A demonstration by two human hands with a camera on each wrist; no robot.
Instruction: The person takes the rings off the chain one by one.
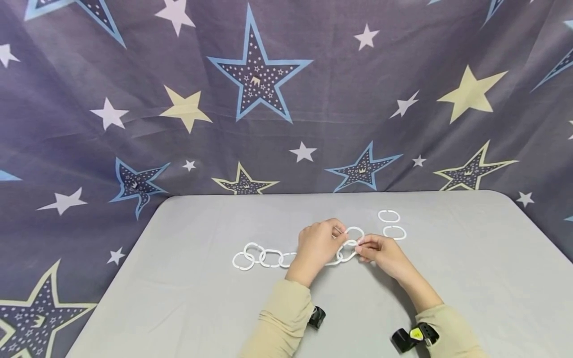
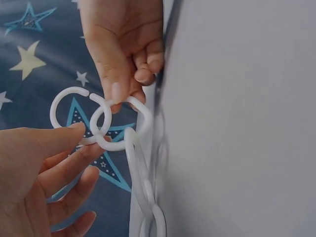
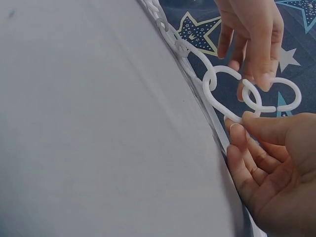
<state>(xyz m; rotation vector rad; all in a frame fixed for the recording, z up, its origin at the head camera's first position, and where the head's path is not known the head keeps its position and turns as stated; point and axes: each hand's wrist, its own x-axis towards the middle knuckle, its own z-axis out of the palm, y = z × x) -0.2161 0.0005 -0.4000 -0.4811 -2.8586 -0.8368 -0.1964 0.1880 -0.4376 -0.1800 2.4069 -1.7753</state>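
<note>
Chain (image 1: pixel 281 259) on counter (image 1: pixel 215 313) in head view, long axis approx. L–R; L hand (image 1: pixel 316 246) pinches end link (image 1: pixel 354 228), R hand (image 1: pixel 385 255) its neighbour (image 1: pixel 349 259), prob. to steady them. L wrist view: end link opens up twd R hand. R wrist view: end link's long axis approx. level, opening on its lower side.

Holds left forearm (image 1: pixel 278 318) and right forearm (image 1: pixel 420 287) slanted inward, with left hand (image 1: pixel 318 244) and right hand (image 1: pixel 386 254) near each other. Pinches on the left between thumb (image 2: pixel 57 139) and fingers (image 2: pixel 76 162), with lower fingers (image 2: pixel 74 198) parted and slightly bent. Pinches on the right, with thumb (image 3: pixel 270 128) stretched out and other fingers (image 3: pixel 239 169) bent. Shows more bare forearm on the right.
</note>
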